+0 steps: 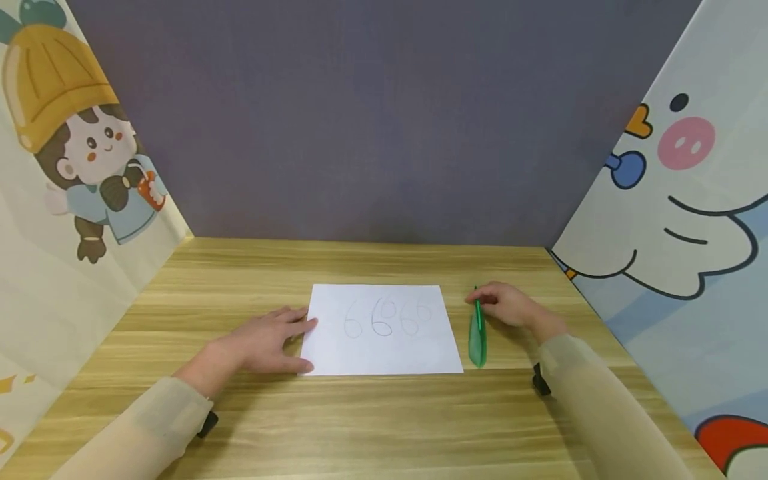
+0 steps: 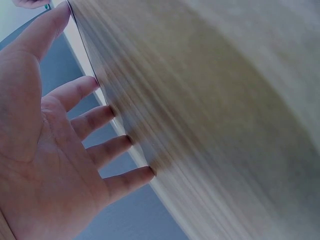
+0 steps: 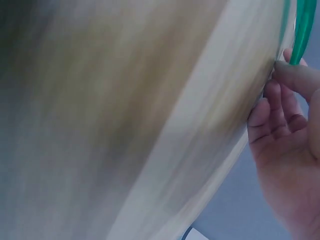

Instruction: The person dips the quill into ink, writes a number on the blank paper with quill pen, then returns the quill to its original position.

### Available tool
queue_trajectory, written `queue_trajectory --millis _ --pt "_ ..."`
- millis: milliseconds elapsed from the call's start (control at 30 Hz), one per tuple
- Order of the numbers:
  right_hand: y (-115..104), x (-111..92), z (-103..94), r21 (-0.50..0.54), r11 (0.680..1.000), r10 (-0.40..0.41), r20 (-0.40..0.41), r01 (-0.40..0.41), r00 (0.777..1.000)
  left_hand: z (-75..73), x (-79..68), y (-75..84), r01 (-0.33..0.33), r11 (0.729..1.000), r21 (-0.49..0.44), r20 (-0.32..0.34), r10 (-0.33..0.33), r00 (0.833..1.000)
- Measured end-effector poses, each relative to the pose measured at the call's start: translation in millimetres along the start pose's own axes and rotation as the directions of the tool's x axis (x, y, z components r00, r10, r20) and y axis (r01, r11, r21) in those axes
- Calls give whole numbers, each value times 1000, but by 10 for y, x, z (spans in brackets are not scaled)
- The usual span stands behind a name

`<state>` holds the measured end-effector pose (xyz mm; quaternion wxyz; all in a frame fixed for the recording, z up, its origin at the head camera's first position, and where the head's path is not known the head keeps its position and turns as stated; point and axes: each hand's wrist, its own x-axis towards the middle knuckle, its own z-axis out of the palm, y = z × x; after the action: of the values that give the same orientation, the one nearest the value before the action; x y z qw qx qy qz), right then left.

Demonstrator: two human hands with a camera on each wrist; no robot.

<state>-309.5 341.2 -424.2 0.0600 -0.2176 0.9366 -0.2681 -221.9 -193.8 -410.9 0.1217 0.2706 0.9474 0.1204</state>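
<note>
A white sheet of paper lies flat on the table, with several 6-like figures drawn on it in thin dark and faint lines. My left hand rests at its left edge, fingers spread, with the thumb and a finger touching the sheet. To the right of the paper is a slim green pouch with a see-through side and a brighter green strip along its top. The thumb and fingers of my right hand pinch it near its far end. In the right wrist view only a bit of green shows above the thumb.
The wood-grain table reaches back to a plain grey panel. Cartoon-printed white panels stand on the left and on the right. A small black device sits at my right wrist.
</note>
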Motion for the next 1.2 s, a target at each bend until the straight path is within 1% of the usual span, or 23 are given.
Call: queue_trajectory --millis 133,233,533,700,1033,1200 --pt "-47 12 12 12 1000 9 8 -9 1000 -1 12 0 1 1000 3 -2 -1 1000" --pt "-59 18 14 26 999 30 9 -31 1000 -9 13 6 1 1000 4 -1 -1 1000" --pt "-30 11 2 -1 999 50 -2 -50 999 -14 3 -5 1 1000 7 4 -1 1000" --pt "2 18 -7 4 998 70 15 -70 997 1 7 -9 8 1000 12 1 -8 1000" --pt "23 13 -13 12 1000 28 18 -28 999 -2 -9 1 0 1000 13 4 0 1000" --pt "22 -5 -25 7 999 46 -9 -46 999 -3 -17 1 0 1000 8 5 0 1000"
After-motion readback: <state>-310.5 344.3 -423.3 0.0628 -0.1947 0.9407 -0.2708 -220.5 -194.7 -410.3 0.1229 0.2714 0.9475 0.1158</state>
